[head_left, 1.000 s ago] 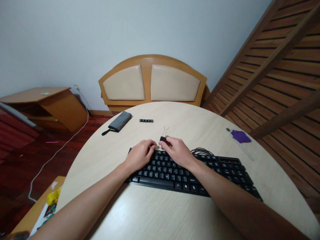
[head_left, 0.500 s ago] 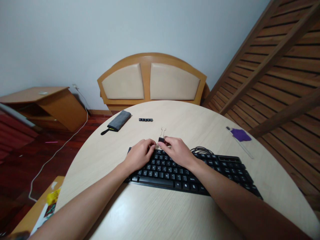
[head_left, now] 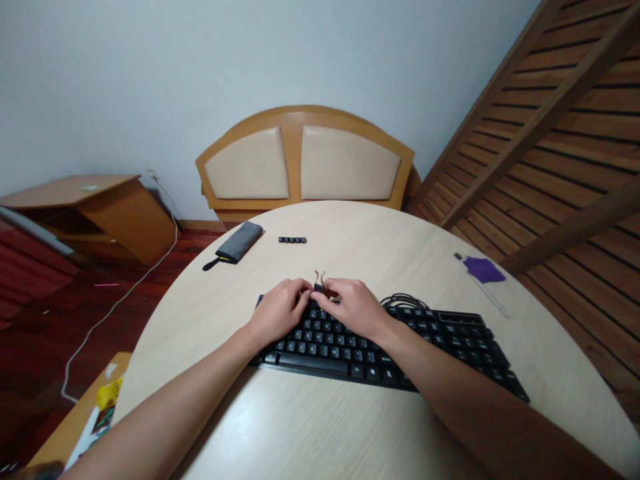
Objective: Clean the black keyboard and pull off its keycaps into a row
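Note:
A black keyboard (head_left: 325, 350) lies on the round table, under both of my hands. My right hand (head_left: 354, 305) pinches a wire keycap puller (head_left: 319, 287), a small black piece with two thin metal prongs pointing up, above the keyboard's top row. Beside it, my left hand (head_left: 283, 308) is closed at the keyboard's upper left, thumb against the fingers. Its fingertips come close to the puller, and whatever they grip is hidden. Farther back on the table, several black keycaps (head_left: 293, 240) stand in a short row.
A grey pouch (head_left: 240, 243) with a black strap lies at the table's back left. To the right are a purple cloth (head_left: 484, 270) and a thin brush (head_left: 480, 285). The keyboard's coiled cable (head_left: 406, 301) sits behind it. Beyond the table (head_left: 330, 433) stands a padded headboard (head_left: 305, 157).
The puller has dropped toward the keyboard and shifted slightly left, with my right fingertips now closer to the left ones. My left hand has stayed nearly in place.

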